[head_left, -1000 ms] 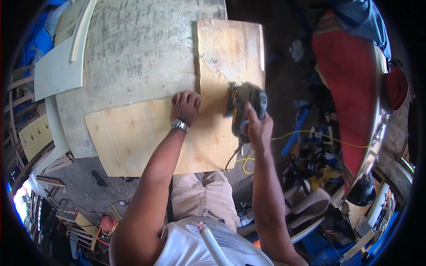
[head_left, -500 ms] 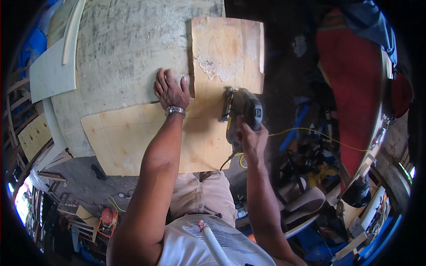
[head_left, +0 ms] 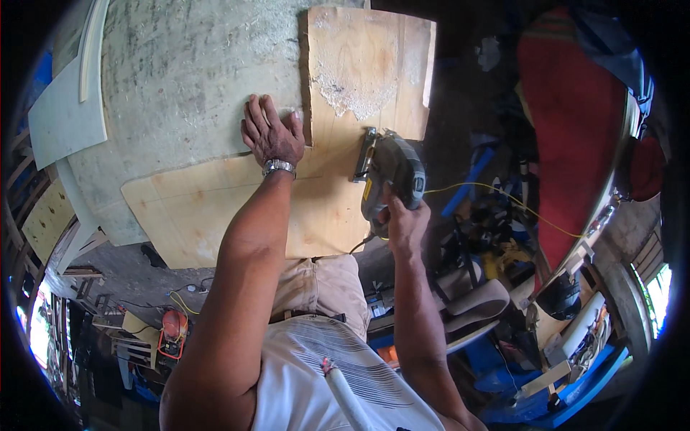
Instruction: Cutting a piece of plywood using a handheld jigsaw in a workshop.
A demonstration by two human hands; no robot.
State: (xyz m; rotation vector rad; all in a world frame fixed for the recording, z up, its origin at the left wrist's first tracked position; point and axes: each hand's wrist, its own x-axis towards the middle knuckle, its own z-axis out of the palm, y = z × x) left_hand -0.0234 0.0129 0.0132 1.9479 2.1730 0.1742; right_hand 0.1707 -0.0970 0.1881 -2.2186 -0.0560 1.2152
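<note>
An L-shaped sheet of light plywood [head_left: 215, 208] lies on a larger, weathered grey-white board [head_left: 180, 108]. My right hand [head_left: 406, 219] grips a grey and black jigsaw [head_left: 394, 172], whose metal base plate sits at the plywood's right edge. A dark cord runs from the rear of the tool. With fingers spread, my left hand [head_left: 274, 136] presses down by the plywood's inner corner, mostly on the grey board. A metal watch is on that wrist. The blade and the contact point are hidden by the tool.
A yellow cord [head_left: 503, 194] stretches to the right of the jigsaw. On the right is a long red panel [head_left: 568, 144], with cluttered tools and scraps below it. A white panel [head_left: 68, 115] rests at the left of the board. A red machine [head_left: 173, 327] stands on the floor at lower left.
The whole view has shifted, so the boards and both hands appear slightly higher and farther left. The jigsaw stays at about the same spot on the plywood, and both hands keep their hold.
</note>
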